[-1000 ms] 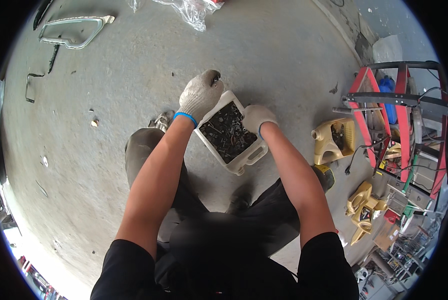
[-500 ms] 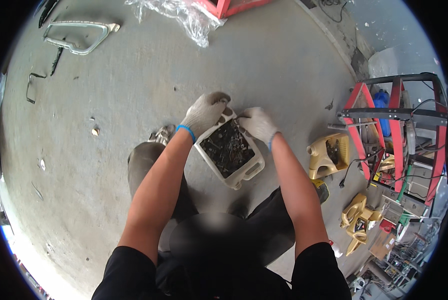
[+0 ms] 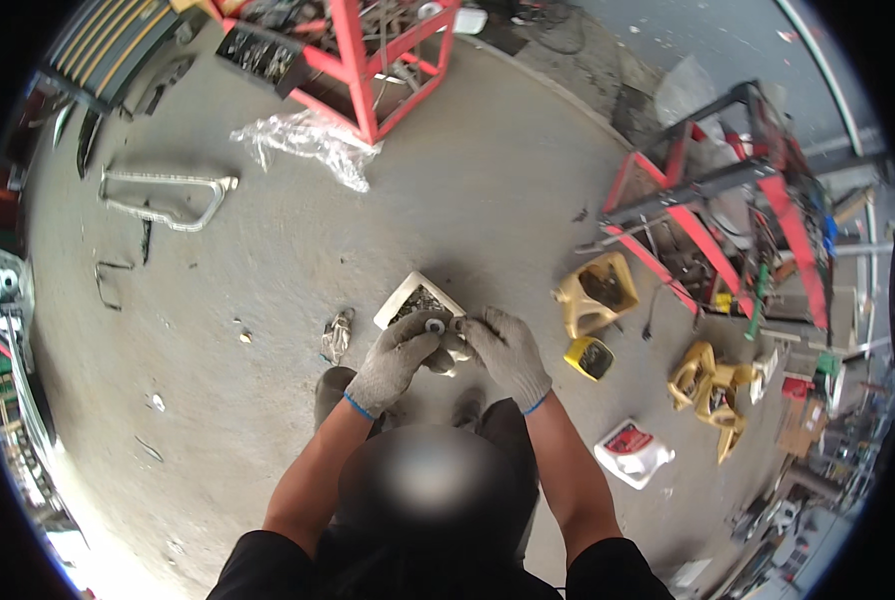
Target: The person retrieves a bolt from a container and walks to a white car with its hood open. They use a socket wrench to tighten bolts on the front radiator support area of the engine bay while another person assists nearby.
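A cut-open white plastic jug (image 3: 399, 302) stands on the floor with small metal hardware in it. My hands in grey knit gloves hide its near part. My left hand (image 3: 390, 362) is closed above it, pinching a small round metal piece with a hole, like a washer (image 3: 435, 327). My right hand (image 3: 511, 357) is closed too, its fingertips together beside the washer. A small dark piece seems to be between them, too small to name. Left of the jug lies a crumpled grey glove (image 3: 338, 336).
To the right are a cut tan jug (image 3: 580, 316), a yellow container (image 3: 590, 358), more tan jugs (image 3: 708, 390) and a white bottle (image 3: 633, 455). Red-and-black metal stands (image 3: 688, 235) line the right. A red rack (image 3: 356, 70), clear plastic sheeting (image 3: 313, 145) and a frame-shaped part (image 3: 168, 200) lie farther off.
My hands have left the jug's far rim and come up above it, fingertips close together, with the washer now in my left hand. The view has risen and turned, showing more of the workshop.
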Available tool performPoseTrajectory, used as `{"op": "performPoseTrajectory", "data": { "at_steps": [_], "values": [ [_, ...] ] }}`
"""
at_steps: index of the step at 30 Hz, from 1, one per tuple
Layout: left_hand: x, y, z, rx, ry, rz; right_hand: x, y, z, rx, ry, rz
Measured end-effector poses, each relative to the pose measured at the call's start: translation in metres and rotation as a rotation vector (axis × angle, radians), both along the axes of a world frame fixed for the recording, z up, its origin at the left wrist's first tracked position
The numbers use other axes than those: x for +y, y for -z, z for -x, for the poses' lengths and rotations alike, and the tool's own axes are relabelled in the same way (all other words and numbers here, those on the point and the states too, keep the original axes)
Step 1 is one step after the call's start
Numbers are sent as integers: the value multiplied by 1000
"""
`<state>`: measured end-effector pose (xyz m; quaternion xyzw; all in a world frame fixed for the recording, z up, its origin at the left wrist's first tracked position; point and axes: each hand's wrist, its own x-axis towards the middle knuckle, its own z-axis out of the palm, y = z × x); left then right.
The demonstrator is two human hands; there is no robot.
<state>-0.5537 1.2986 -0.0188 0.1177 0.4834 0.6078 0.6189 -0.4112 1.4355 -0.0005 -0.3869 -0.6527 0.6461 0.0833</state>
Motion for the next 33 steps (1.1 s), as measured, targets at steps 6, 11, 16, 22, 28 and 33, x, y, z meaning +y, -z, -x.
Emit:
{"op": "performPoseTrajectory", "data": {
  "at_steps": [6, 11, 16, 22, 28, 33],
  "values": [
    [-15, -219, -50, -3, 171, -19, -59, -222, -71, -13, 224, -54],
    [-32, -358, -93, -49, 416, -101, -143, -378, -126, 60, 590, -103],
    [-74, -455, -175, 80, 828, -255, -268, -454, -202, 76, 970, -388],
    [-184, -459, -270, 93, 1185, -352, -440, -456, -267, -103, 1304, -719],
    [-355, -410, -388, 78, 1625, -297, -675, -420, -328, -366, 1706, -725],
    [-558, -403, -477, 106, 2033, -299, -873, -405, -361, -653, 1929, -389]
  ]
}}
